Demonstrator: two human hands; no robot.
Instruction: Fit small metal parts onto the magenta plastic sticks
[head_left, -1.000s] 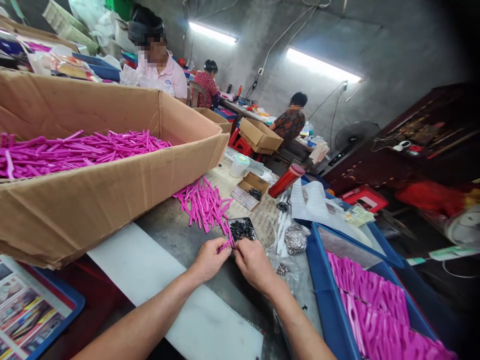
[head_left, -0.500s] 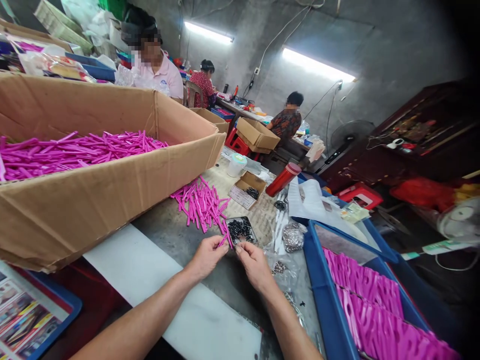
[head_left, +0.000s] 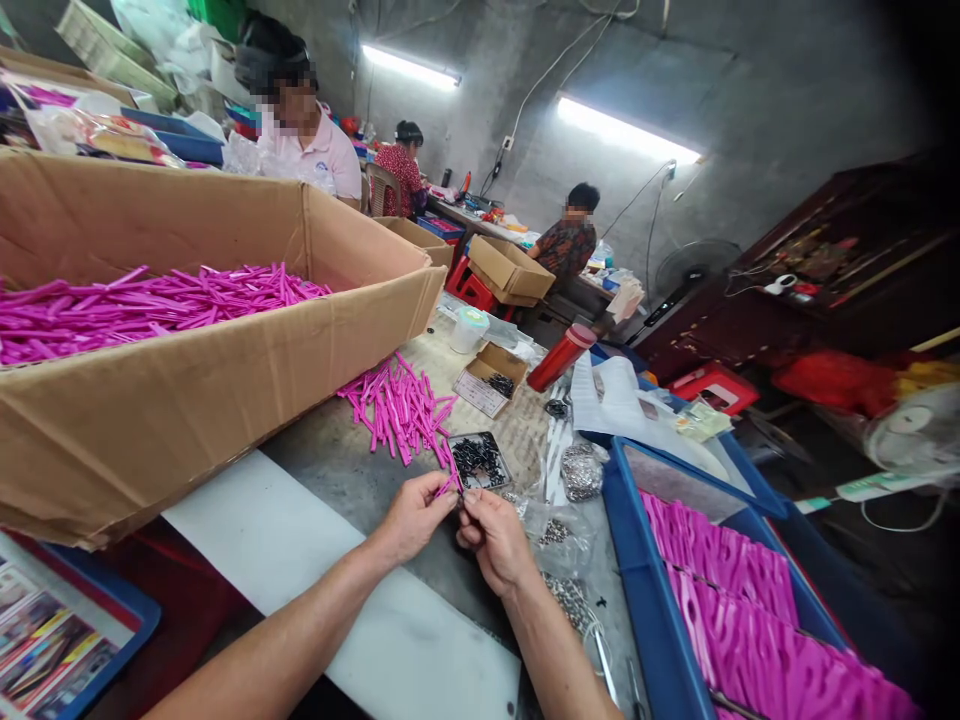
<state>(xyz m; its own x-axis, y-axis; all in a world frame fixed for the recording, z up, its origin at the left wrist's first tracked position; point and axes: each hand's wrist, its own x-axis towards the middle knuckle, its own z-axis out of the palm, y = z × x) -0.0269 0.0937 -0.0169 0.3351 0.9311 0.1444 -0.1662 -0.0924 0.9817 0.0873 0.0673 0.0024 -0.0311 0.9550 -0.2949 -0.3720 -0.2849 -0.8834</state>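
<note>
- My left hand [head_left: 411,515] is pinching a pink stick [head_left: 448,487] over the tabletop [head_left: 337,465].
- My right hand [head_left: 491,535] is touching its tip, fingers curled; I cannot tell what they are gripping.
- A tray of small black bits [head_left: 480,461] is sitting just behind my hands.

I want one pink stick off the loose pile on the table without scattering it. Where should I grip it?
Judging by the pile of pink sticks, take one by its near end at the fanned edge beside the tray of black parts, coming from the near side, since the ends there stick out singly.
</note>
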